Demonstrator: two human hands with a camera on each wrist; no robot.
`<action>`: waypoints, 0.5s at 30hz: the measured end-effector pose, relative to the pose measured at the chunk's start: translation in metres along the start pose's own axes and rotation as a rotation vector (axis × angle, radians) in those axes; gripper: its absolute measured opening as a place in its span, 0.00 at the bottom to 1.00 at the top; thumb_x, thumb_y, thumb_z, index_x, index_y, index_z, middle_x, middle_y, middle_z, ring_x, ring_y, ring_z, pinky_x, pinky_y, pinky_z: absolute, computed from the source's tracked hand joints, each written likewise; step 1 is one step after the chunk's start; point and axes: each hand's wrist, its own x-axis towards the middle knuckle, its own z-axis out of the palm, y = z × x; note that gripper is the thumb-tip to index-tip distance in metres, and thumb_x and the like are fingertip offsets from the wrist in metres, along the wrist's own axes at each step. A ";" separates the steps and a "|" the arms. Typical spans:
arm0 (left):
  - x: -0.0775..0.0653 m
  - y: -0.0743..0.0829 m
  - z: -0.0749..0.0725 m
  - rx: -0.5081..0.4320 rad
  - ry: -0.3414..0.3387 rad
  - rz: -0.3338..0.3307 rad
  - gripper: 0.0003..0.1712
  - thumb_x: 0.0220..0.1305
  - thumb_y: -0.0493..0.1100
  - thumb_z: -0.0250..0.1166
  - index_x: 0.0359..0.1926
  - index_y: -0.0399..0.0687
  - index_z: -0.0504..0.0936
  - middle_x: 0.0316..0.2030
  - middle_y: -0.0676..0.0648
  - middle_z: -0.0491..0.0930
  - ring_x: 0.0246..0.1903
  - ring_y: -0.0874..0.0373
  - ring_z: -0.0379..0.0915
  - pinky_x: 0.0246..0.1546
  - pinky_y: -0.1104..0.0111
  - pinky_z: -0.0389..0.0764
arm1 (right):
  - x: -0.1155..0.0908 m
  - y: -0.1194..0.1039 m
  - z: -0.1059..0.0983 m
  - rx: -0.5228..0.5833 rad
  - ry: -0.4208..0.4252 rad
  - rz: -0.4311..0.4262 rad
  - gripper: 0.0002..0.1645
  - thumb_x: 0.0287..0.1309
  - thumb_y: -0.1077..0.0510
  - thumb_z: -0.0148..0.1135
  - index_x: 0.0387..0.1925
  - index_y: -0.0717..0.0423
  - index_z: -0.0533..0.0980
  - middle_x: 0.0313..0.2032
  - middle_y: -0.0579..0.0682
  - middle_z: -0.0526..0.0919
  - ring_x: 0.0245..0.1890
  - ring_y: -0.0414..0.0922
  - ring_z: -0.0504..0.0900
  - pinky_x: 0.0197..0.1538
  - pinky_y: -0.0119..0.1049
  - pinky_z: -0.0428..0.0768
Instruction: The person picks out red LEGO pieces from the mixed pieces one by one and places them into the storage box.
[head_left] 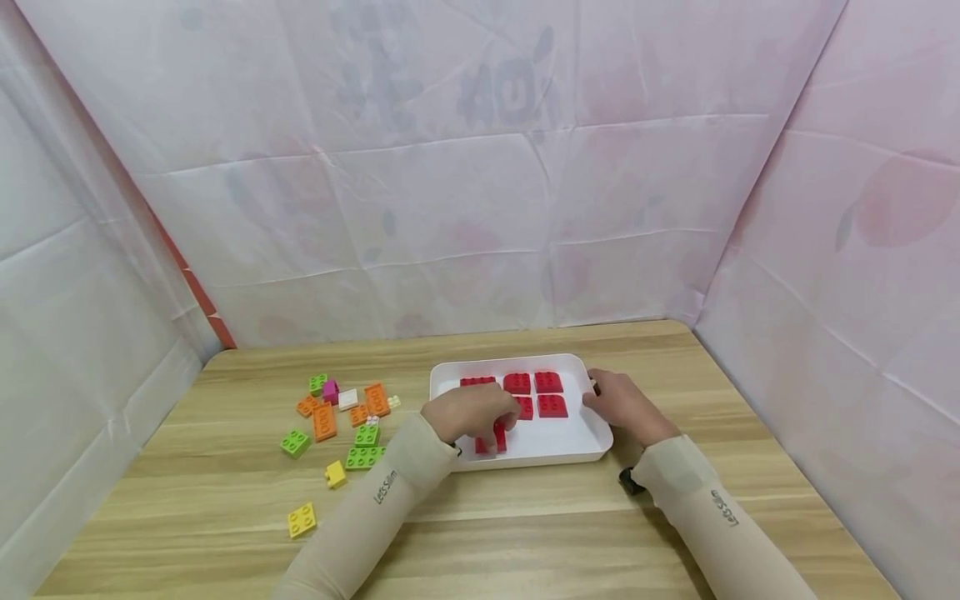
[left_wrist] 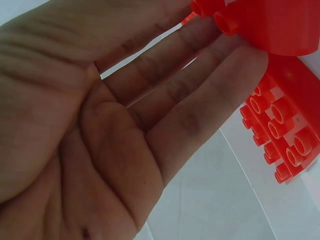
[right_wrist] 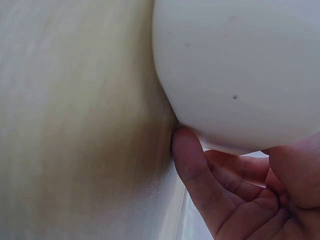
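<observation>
A white tray (head_left: 566, 433) lies on the wooden table with several red toy bricks (head_left: 552, 406) in it, in rough rows. My left hand (head_left: 471, 412) reaches over the tray's left part and pinches a red brick (left_wrist: 280, 25) at its fingertips. In the left wrist view, another red studded brick (left_wrist: 285, 125) shows just beyond the fingers. At the tray's right side, my right hand (head_left: 626, 407) grips the rim. The right wrist view has its fingers (right_wrist: 189, 150) curled against the tray's outer wall (right_wrist: 235, 70).
To the left of the tray, loose bricks are scattered: green (head_left: 295, 443), orange (head_left: 324, 422), yellow (head_left: 302, 520), magenta (head_left: 330, 390) and white (head_left: 348, 400). Pale printed cloth (head_left: 450, 208) walls in the table's back and sides.
</observation>
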 end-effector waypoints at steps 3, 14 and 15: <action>-0.001 0.000 0.001 0.003 0.005 -0.013 0.16 0.43 0.45 0.75 0.28 0.55 0.74 0.24 0.57 0.73 0.28 0.63 0.68 0.26 0.73 0.71 | 0.000 0.000 0.001 0.005 -0.004 0.010 0.32 0.60 0.57 0.55 0.62 0.67 0.61 0.48 0.64 0.75 0.39 0.51 0.75 0.47 0.49 0.76; -0.003 0.000 0.002 -0.026 -0.008 -0.037 0.14 0.42 0.44 0.75 0.25 0.54 0.76 0.22 0.56 0.74 0.26 0.62 0.69 0.25 0.72 0.72 | 0.000 -0.001 0.001 0.018 -0.008 0.024 0.32 0.60 0.56 0.55 0.62 0.67 0.60 0.49 0.64 0.74 0.40 0.51 0.75 0.48 0.49 0.76; -0.003 0.000 0.002 -0.025 -0.010 -0.039 0.14 0.42 0.44 0.75 0.25 0.54 0.76 0.22 0.56 0.73 0.26 0.62 0.69 0.25 0.72 0.72 | 0.000 -0.001 0.001 0.020 -0.010 0.027 0.32 0.60 0.56 0.56 0.62 0.66 0.60 0.49 0.64 0.74 0.40 0.51 0.75 0.48 0.49 0.76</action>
